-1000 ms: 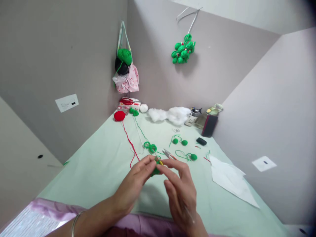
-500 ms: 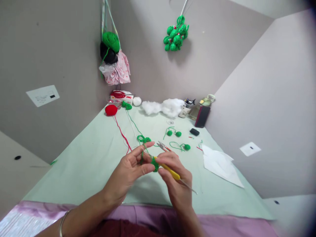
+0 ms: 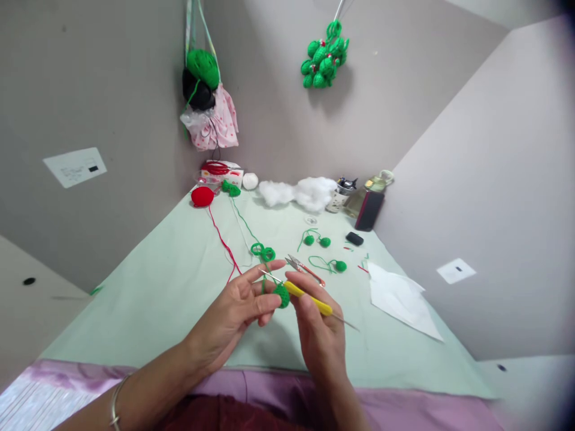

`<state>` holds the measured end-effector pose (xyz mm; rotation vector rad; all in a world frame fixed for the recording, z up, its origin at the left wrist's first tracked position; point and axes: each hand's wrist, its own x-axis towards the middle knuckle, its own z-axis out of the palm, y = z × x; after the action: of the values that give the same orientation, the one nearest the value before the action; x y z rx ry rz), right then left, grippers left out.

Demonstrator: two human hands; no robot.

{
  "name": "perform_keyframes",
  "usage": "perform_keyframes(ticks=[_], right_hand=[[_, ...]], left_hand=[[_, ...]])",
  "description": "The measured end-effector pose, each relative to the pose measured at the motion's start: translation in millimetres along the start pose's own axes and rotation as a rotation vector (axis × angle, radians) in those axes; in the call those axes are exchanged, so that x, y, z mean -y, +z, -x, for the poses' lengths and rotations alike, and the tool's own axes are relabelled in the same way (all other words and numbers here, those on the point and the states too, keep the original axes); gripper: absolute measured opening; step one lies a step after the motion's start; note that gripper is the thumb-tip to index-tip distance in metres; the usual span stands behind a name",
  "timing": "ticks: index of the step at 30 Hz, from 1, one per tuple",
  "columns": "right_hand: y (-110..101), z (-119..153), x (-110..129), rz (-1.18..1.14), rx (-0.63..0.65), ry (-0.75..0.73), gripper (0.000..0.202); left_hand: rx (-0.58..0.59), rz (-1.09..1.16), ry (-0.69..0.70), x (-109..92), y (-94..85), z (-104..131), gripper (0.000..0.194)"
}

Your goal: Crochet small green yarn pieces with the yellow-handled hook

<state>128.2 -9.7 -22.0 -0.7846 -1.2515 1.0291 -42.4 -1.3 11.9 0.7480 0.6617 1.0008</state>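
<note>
My left hand (image 3: 242, 302) pinches a small green crochet piece (image 3: 281, 295) between thumb and fingers, its index finger stretched out with green yarn running by it. In my right hand (image 3: 317, 317) is a crochet hook (image 3: 309, 297) with a yellow handle. The hook's thin metal tip points left, just above the crochet piece, near the yarn. Beyond my fingers lie a loose green yarn bundle (image 3: 263, 252) and orange-handled thread snips (image 3: 305, 270). Small green crocheted balls (image 3: 341, 266) with yarn tails rest to the right of the snips.
A red yarn ball (image 3: 202, 197), white stuffing (image 3: 299, 193), a pen cup (image 3: 340, 196) and a dark phone (image 3: 370, 211) line the table's back. White sheet material (image 3: 402, 299) lies at right. Green crocheted pieces (image 3: 324, 60) hang on the wall above.
My right hand has drawn slightly away from the left, and the hook's tip now shows clear above the crochet piece. The piece has turned, showing more of its rounded face.
</note>
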Motion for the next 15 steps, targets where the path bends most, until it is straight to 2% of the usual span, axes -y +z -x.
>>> perform_keyframes(ticks=[6,9,12,15], right_hand=[[0.1,-4.1,4.2,-0.097,0.021,-0.037,0.024],[0.5,-6.5,6.3,-0.141,0.056,-0.029,0.013],[0.2,-7.6,7.1,-0.069,0.055,-0.045,0.004],[-0.2,-8.0,7.2,0.061,0.018,-0.115,0.009]], left_hand=[[0.026,-0.024,0.071,-0.7,0.0,4.5,0.061],[0.056,-0.059,0.112,0.8,-1.3,4.4,0.06],[0.07,-0.066,0.128,3.4,-3.3,3.4,0.06],[0.05,-0.067,0.129,5.4,-4.6,2.8,0.057]])
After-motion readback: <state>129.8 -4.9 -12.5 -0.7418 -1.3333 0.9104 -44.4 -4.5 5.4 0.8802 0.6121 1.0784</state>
